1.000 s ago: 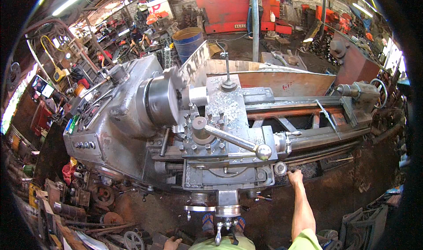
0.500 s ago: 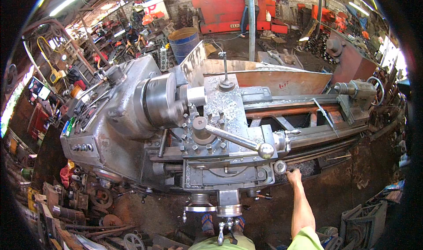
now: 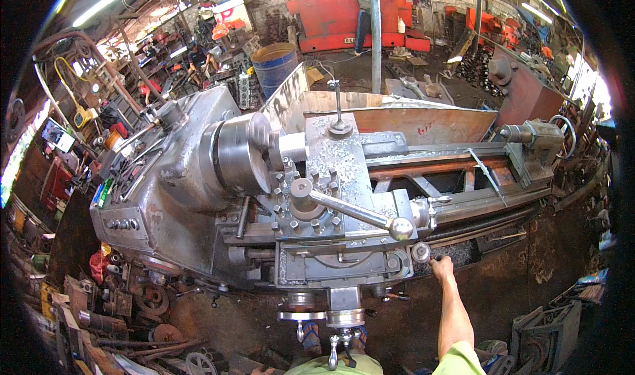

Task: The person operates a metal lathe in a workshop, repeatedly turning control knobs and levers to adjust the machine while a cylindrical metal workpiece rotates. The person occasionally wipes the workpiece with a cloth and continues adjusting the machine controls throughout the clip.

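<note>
My right hand [image 3: 443, 268] reaches in from the lower right, its fingers closed round a short dark lever handle that they mostly hide. Just left of it is a round metal knob [image 3: 421, 251] on the carriage of a big grey lathe. The lathe chuck [image 3: 239, 153] looks smeared, as if spinning, with a shiny metal workpiece [image 3: 292, 147] at its right. Close by stands the tool post [image 3: 303, 203], ringed with square-headed bolts; its long ball-ended lever [image 3: 354, 209] points right. Metal chips [image 3: 331, 151] lie on the slide. My left hand is out of view.
Below the carriage, a handwheel [image 3: 301, 315] and a crank handle [image 3: 333, 358] stick out toward my legs. The tailstock [image 3: 529, 137] sits at the bed's far right. Scrap parts crowd the floor at lower left. At the back, a person [image 3: 362, 14] stands by red machinery.
The handle on the carriage handwheel has swung to the right. My right hand stays at almost the same spot, still closed. The person at the back has shifted slightly left.
</note>
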A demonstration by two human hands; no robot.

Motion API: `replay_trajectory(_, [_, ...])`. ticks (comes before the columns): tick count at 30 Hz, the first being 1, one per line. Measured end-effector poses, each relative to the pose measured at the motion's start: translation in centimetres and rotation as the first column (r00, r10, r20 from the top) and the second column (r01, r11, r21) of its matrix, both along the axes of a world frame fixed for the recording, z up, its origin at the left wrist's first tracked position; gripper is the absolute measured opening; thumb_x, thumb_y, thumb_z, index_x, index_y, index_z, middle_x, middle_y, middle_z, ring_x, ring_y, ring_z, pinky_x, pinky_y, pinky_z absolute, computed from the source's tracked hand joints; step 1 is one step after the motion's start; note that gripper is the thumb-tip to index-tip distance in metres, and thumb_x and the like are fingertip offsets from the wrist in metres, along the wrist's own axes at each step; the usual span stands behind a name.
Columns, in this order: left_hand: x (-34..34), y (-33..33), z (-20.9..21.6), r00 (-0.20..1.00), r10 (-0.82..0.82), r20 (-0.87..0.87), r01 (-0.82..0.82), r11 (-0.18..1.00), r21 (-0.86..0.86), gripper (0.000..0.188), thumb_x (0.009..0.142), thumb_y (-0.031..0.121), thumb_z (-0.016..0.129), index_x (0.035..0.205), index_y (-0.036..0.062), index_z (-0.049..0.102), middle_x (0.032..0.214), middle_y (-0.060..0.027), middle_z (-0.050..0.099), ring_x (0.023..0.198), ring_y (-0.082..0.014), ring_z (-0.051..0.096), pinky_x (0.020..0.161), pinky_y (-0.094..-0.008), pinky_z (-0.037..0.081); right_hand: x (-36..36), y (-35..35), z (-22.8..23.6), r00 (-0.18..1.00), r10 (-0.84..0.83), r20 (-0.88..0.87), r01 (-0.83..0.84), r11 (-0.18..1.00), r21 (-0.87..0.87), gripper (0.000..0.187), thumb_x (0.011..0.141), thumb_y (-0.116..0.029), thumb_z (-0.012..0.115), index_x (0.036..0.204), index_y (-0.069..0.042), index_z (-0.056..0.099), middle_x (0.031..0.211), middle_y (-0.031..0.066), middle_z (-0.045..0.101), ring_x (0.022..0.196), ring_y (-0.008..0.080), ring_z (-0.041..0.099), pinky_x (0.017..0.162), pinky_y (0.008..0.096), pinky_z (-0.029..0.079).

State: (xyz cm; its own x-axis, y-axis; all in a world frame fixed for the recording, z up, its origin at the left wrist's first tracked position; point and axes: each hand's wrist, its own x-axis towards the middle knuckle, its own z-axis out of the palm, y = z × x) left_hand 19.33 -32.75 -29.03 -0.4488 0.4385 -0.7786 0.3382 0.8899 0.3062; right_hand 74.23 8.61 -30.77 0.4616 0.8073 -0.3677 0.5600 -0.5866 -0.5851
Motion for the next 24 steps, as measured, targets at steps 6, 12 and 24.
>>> replay_trajectory(6, [0.1, -0.2, 0.5, 1.000, 0.020, 0.012, -0.021, 0.997, 0.068, 0.068, 0.086, 0.045, 0.069, 0.126, -0.0099, 0.058, 0.125, -0.0292, 0.061, 0.123, -0.0380, 0.056, 0.101, -0.0395, 0.045, 0.0, -0.2, -0.1, 1.000, -0.010, -0.006, 0.010, 1.000, 0.012, 0.041, 0.079, -0.024, 0.074, 0.109, 0.003, 0.069, 0.110, 0.0292, 0.068, 0.110, 0.0397, 0.064, 0.093, 0.0436, 0.050])
replay_trajectory(12, [-1.9, 0.0, -0.6, 0.999, -0.007, -0.048, 0.007, 1.000, -0.011, 0.066, 0.086, 0.042, 0.071, 0.127, -0.0079, 0.059, 0.124, -0.0259, 0.064, 0.118, -0.0353, 0.059, 0.099, -0.0384, 0.046, 0.2, -0.5, -0.2, 0.999, 0.021, -0.046, -0.019, 0.999, 0.038, 0.059, 0.078, -0.025, 0.075, 0.126, 0.004, 0.059, 0.118, 0.0293, 0.065, 0.118, 0.0381, 0.060, 0.100, 0.0421, 0.046])
replay_trajectory(24, [-8.5, 14.2, 9.5, 0.957, 0.201, -0.209, 0.058, 0.573, 0.818, 0.034, 0.086, 0.009, 0.067, 0.117, -0.0038, 0.064, 0.094, -0.0100, 0.070, 0.083, -0.0182, 0.065, 0.078, -0.0337, 0.052, -3.6, -12.5, 2.3, 0.978, -0.195, -0.068, 0.205, 0.961, 0.187, 0.064, 0.077, -0.017, 0.073, 0.134, 0.006, 0.052, 0.108, 0.0211, 0.070, 0.104, 0.0309, 0.067, 0.092, 0.0377, 0.049])
